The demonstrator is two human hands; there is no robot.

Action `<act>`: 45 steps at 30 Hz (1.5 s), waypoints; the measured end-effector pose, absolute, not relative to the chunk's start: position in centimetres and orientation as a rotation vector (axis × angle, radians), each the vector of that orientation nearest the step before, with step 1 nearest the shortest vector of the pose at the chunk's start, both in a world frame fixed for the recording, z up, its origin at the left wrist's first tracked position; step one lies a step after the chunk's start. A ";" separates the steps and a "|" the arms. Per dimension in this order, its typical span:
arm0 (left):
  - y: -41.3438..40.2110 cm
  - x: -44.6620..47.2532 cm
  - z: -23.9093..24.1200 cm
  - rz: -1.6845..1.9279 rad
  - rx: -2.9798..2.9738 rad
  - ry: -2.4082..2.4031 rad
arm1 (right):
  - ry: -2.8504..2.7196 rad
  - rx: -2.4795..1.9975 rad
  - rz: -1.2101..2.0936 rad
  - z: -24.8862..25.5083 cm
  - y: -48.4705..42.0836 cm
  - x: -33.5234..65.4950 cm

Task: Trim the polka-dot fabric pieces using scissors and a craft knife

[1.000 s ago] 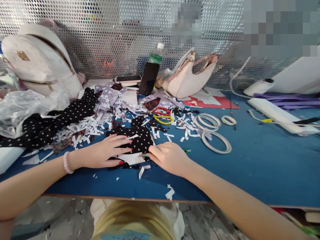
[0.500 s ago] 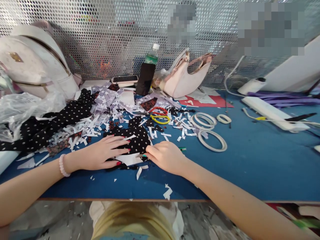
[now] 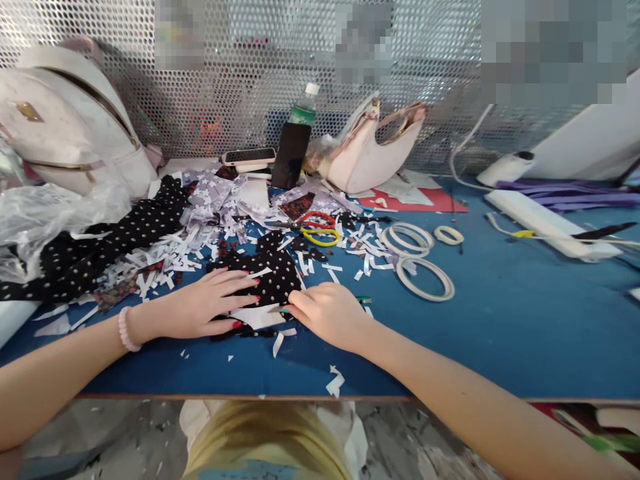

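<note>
I see a black dotted cloth piece lying on the blue table, near its front edge and left of centre. A white paper shape lies on the cloth's near edge.

My left hand lies flat on the cloth and paper, palm down, fingers spread and pointing right; it presses rather than grips. A pink bead bracelet sits on that wrist.

My right hand rests just right of the cloth, fingers curled toward its right edge. A thin green-tipped tool pokes out either side of the hand; I take it to be clenched on that tool, though the grip itself is hidden under the knuckles.

Around the cloth, white paper scraps litter the table. A long strip of the same dotted fabric runs off to the left, beside a clear plastic bag. Behind the cloth lie scissors with red and yellow handles. To the right, three tape rings lie well apart from my hand.

Farther back, against the perforated metal wall, stand a white backpack, a phone, a bottle in a dark sleeve and a pink handbag. A white power strip lies at far right.
</note>
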State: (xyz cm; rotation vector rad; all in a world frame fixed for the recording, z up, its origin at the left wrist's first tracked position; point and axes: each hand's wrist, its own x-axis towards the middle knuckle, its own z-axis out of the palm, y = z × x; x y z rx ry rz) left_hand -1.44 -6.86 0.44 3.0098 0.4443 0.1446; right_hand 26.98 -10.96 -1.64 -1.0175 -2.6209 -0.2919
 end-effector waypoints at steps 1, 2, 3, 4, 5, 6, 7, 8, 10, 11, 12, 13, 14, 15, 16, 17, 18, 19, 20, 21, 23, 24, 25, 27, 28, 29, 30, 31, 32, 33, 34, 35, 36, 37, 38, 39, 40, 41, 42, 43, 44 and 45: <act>-6.9 -1.4 0.5 0.142 3.007 0.453 | -2.617 -1.041 -0.283 -1.6 -10.9 27.0; -7.1 -1.3 0.6 0.145 3.003 0.457 | -2.606 -1.068 -0.274 -1.6 -10.9 27.1; -7.2 -1.2 0.7 0.152 2.997 0.458 | -2.587 -1.097 -0.265 -1.6 -10.8 27.2; -7.4 -1.1 0.8 0.166 2.988 0.459 | -2.567 -1.125 -0.256 -1.6 -10.8 27.3; -7.7 -0.9 0.9 0.186 2.978 0.450 | -2.549 -1.154 -0.249 -1.6 -10.7 27.4; -8.0 -0.7 0.9 0.212 2.964 0.445 | -2.536 -1.183 -0.242 -1.6 -10.6 27.4; -8.3 -0.5 1.0 0.243 2.952 0.436 | -2.531 -1.211 -0.235 -1.6 -10.5 27.5; -8.5 -0.2 1.0 0.271 2.941 0.429 | -2.535 -1.232 -0.226 -1.6 -10.4 27.5; -8.9 0.1 0.9 0.293 2.930 0.435 | -2.553 -1.262 -0.202 -1.6 -10.3 27.5; -9.1 0.3 0.8 0.283 2.928 0.453 | -2.561 -1.273 -0.189 -1.6 -10.3 27.5; -9.2 0.4 0.8 0.262 2.925 0.481 | -2.567 -1.283 -0.175 -1.6 -10.3 27.4; -9.2 0.5 0.7 0.234 2.921 0.510 | -2.571 -1.294 -0.164 -1.6 -10.4 27.4; -9.3 0.5 0.7 0.202 2.916 0.537 | -2.574 -1.304 -0.156 -1.6 -10.4 27.4; -9.2 0.6 0.7 0.172 2.913 0.558 | -2.577 -1.312 -0.151 -1.6 -10.4 27.3; -9.2 0.6 0.7 0.143 2.911 0.568 | -2.581 -1.316 -0.149 -1.5 -10.4 27.3; -9.2 0.6 0.7 0.120 2.915 0.566 | -2.586 -1.320 -0.149 -1.5 -10.4 27.3; -9.1 0.6 0.7 0.106 2.921 0.558 | -2.591 -1.323 -0.150 -1.5 -10.4 27.3; -9.1 0.6 0.7 0.100 2.929 0.545 | -2.598 -1.325 -0.150 -1.5 -10.3 27.3; -9.1 0.6 0.7 0.101 2.937 0.529 | -2.603 -1.330 -0.148 -1.4 -10.3 27.3; -9.0 0.6 0.7 0.112 2.944 0.513 | -2.608 -1.335 -0.144 -1.4 -10.3 27.3; -9.0 0.5 0.7 0.141 2.953 0.488 | -2.615 -1.344 -0.134 -1.4 -10.3 27.3; -9.0 0.5 0.7 0.153 2.956 0.478 | -2.617 -1.348 -0.131 -1.4 -10.2 27.3; -9.0 0.5 0.7 0.163 2.960 0.469 | -2.619 -1.351 -0.127 -1.3 -10.2 27.3; -9.0 0.5 0.7 0.180 2.968 0.456 | -2.622 -1.349 -0.123 -1.3 -10.3 27.3; -9.0 0.5 0.7 0.187 2.973 0.450 | -2.623 -1.345 -0.123 -1.3 -10.3 27.3; -8.9 0.5 0.8 0.199 2.978 0.443 | -2.623 -1.337 -0.124 -1.3 -10.3 27.3; -8.9 0.4 0.8 0.217 2.982 0.435 | -2.625 -1.327 -0.123 -1.3 -10.3 27.3; -8.8 0.4 0.9 0.233 2.986 0.425 | -2.625 -1.316 -0.124 -1.3 -10.3 27.4; -8.8 0.3 0.9 0.250 2.988 0.415 | -2.625 -1.305 -0.127 -1.3 -10.3 27.4; -8.7 0.2 0.9 0.268 2.990 0.406 | -2.624 -1.293 -0.131 -1.3 -10.3 27.4; -8.6 0.2 0.9 0.284 2.992 0.397 | -2.621 -1.282 -0.138 -1.3 -10.3 27.4; -8.5 0.1 0.9 0.295 2.993 0.392 | -2.618 -1.270 -0.147 -1.4 -10.4 27.5; -8.5 0.0 0.8 0.300 2.995 0.390 | -2.616 -1.258 -0.155 -1.4 -10.4 27.5; -8.5 0.0 0.8 0.297 2.996 0.392 | -2.615 -1.245 -0.161 -1.4 -10.4 27.5; -8.4 0.0 0.8 0.289 2.994 0.396 | -2.616 -1.233 -0.164 -1.4 -10.5 27.5; -8.4 0.0 0.7 0.274 2.990 0.403 | -2.618 -1.223 -0.165 -1.4 -10.5 27.4; -8.5 0.0 0.7 0.258 2.983 0.413 | -2.622 -1.217 -0.165 -1.5 -10.6 27.4; -8.5 0.0 0.7 0.245 2.975 0.421 | -2.628 -1.214 -0.163 -1.4 -10.6 27.4; -8.5 0.1 0.7 0.238 2.969 0.429 | -2.633 -1.213 -0.161 -1.4 -10.7 27.3; -8.5 0.1 0.8 0.234 2.966 0.437 | -2.639 -1.214 -0.159 -1.4 -10.7 27.3; -8.5 0.1 0.8 0.230 2.969 0.443 | -2.642 -1.212 -0.160 -1.4 -10.7 27.3; -8.5 0.1 0.8 0.227 2.976 0.443 | -2.644 -1.205 -0.164 -1.4 -10.7 27.3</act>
